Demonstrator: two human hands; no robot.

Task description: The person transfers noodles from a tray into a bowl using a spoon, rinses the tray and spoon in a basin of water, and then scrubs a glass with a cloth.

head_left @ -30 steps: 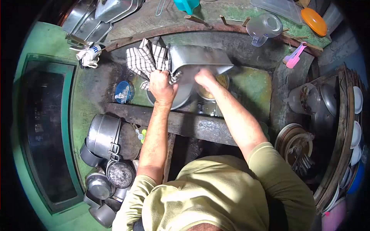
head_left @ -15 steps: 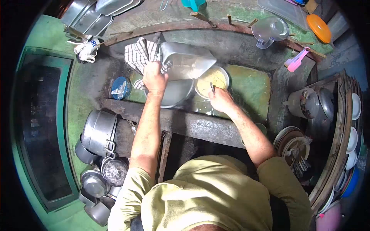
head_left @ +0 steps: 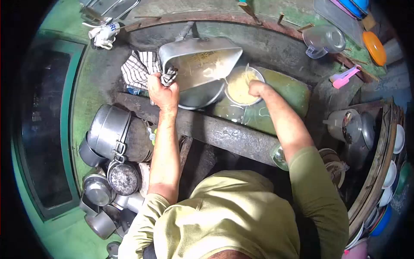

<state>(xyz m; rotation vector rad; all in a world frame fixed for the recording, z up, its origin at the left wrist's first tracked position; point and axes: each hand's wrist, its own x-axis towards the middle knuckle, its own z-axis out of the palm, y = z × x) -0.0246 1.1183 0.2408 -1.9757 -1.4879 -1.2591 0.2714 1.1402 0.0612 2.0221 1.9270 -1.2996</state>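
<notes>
My left hand (head_left: 163,93) is closed around a black-and-white striped cloth (head_left: 140,69) at the near left edge of a large metal pan (head_left: 198,45). The pan is tilted, its opening toward me and to the right, with yellowish food scraps inside. Beside its right corner stands a round metal bowl (head_left: 233,102) of pale yellow food (head_left: 238,88). My right hand (head_left: 258,88) is over the bowl's right side with its fingers curled down; what they hold is hidden. Under the tilted pan is another metal basin (head_left: 200,96), partly covered.
A raised ledge (head_left: 224,136) runs between me and the wet green basin floor (head_left: 280,95). Pots (head_left: 105,131) are stacked at the left. A clear jug (head_left: 325,41) and pink scoop (head_left: 345,77) hang at the right. A glass (head_left: 279,156) stands by the ledge.
The metal pan has tipped further, so its inside now shows. My left hand has moved left and slightly nearer with the cloth. My right hand has shifted to the bowl's right side.
</notes>
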